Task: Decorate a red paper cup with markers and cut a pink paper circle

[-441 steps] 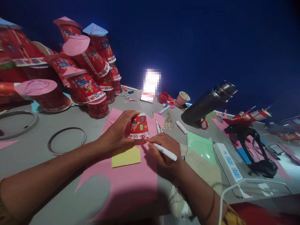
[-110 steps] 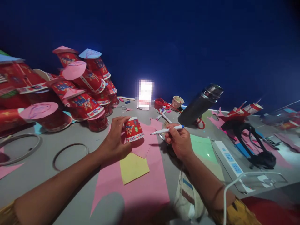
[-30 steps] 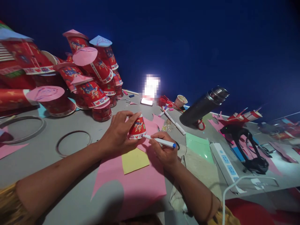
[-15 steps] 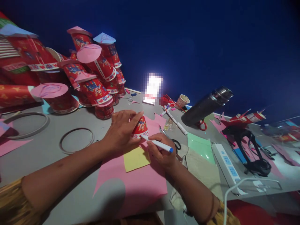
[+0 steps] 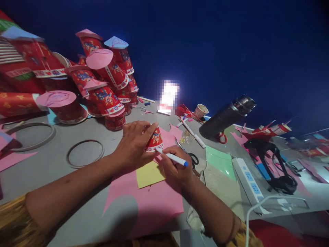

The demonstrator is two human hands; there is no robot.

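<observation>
Upside down on pink paper [image 5: 159, 202] stands a small red paper cup [image 5: 156, 138] with a patterned white band at its rim. My left hand [image 5: 137, 142] is wrapped round the cup from the left, thumb near its top. My right hand [image 5: 178, 166] grips a white marker [image 5: 175, 159] with a blue end, its tip at the cup's lower rim. I cannot tell whether the tip touches the cup. A yellow paper square [image 5: 150, 175] lies just below the hands, over the pink sheet. Scissors [image 5: 193, 157] are partly hidden behind my right hand.
Stacked red cups [image 5: 102, 99] with paper cone tops stand at the left. A grey ring [image 5: 84, 153] lies near my left forearm. To the right are a dark flask [image 5: 226, 116], a green sheet [image 5: 220, 162], a power strip [image 5: 248, 183] and a black strap frame [image 5: 280, 168]. A lit phone [image 5: 168, 97] stands behind.
The marker has shifted very slightly, its blue end a little further left and its tip still by the cup's rim. My left hand keeps its hold. The whole view has shifted slightly.
</observation>
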